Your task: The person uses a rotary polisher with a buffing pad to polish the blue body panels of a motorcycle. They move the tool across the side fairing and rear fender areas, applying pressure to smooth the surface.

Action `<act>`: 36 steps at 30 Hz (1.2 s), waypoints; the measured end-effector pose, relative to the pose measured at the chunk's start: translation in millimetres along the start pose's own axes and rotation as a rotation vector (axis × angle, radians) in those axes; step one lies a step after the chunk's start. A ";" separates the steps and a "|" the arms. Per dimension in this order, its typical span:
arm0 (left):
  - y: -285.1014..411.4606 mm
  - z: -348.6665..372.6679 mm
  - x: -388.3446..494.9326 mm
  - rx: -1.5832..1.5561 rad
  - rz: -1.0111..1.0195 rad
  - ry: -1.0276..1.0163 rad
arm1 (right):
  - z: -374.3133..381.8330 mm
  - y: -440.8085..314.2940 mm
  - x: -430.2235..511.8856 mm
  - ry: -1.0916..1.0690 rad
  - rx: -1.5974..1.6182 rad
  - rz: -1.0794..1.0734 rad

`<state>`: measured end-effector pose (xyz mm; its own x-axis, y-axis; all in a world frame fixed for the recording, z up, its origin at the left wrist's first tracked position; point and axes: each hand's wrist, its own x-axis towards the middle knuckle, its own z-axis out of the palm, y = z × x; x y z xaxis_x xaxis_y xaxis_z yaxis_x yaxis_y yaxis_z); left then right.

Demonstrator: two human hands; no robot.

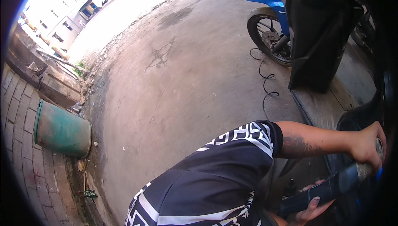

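My left hand point(370, 146), on a tattooed outstretched arm, is closed on a grey-beige, worn-looking piece point(363, 170) near the right rim; its kind is unclear. Lower down, my right hand point(312, 205) grips a smooth dark, elongated part point(323, 191), thumb on the near side and fingertips on the far side. The part's far end reaches towards the piece under my left hand; shadow and blur hide whether they touch. A small dark bottle-like thing point(290, 187) stands beside my right hand.
A blue motorcycle point(279, 17) stands at the upper right, partly behind a large black panel point(317, 42). A coiled black cable point(264, 83) lies on the concrete floor point(174, 92). A green barrel point(63, 129) is by the brick surface at left.
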<state>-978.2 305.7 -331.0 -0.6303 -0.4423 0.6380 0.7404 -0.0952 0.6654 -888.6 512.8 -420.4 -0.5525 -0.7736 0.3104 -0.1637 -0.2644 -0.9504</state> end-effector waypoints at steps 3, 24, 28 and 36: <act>-10.0 4.3 2.2 0.121 0.095 0.118 | 0.7 1.3 -2.3 0.007 0.014 -0.003; 85.7 -71.4 -69.8 -0.357 -0.214 -0.134 | 24.2 -10.6 3.6 -0.156 -0.140 0.068; 75.7 -69.4 -66.1 -0.320 -0.265 -0.092 | 20.1 -3.4 11.3 -0.138 -0.083 0.054; 66.6 -58.3 -42.5 -0.254 -0.314 -0.125 | 6.5 7.3 18.5 -0.091 -0.048 0.026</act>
<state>-888.5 266.2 -336.4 -0.8465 -0.2466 0.4717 0.5318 -0.4321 0.7283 -894.7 492.7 -421.5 -0.4812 -0.8293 0.2842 -0.1906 -0.2175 -0.9573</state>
